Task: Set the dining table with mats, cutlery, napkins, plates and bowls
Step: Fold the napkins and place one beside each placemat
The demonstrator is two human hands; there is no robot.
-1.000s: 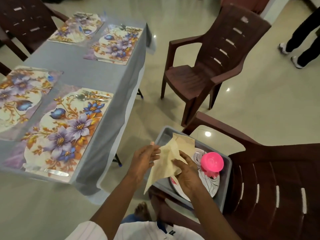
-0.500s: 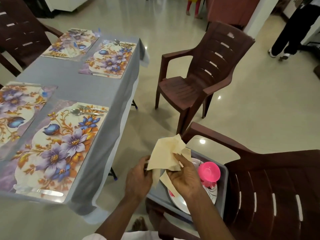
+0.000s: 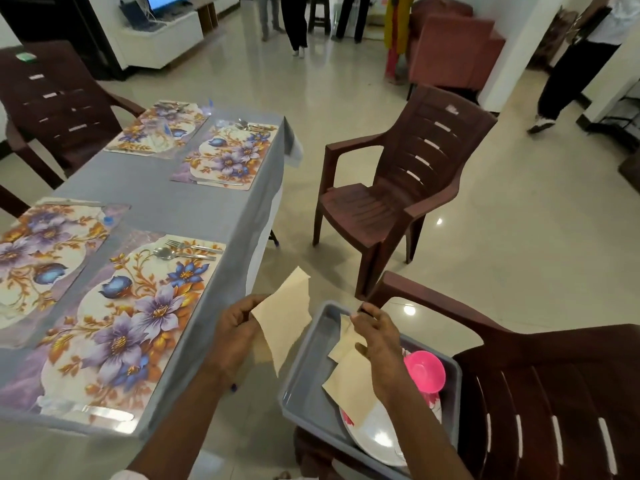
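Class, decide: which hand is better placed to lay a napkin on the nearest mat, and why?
Left. The left hand pinches a loose napkin right beside the table, close to the nearest mat. The right hand is farther off, over the grey tray, holding the other napkins.

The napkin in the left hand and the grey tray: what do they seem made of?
Napkin: probably thin cream paper, perhaps light cloth; matte, sharply creased, hanging limp. Tray: likely moulded plastic; smooth grey walls with soft shine and rounded rim.

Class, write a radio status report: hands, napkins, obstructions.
Left hand holds one napkin. Right hand pinches second napkin over tray. Near mat: cutlery, no napkin. Nothing blocks it.
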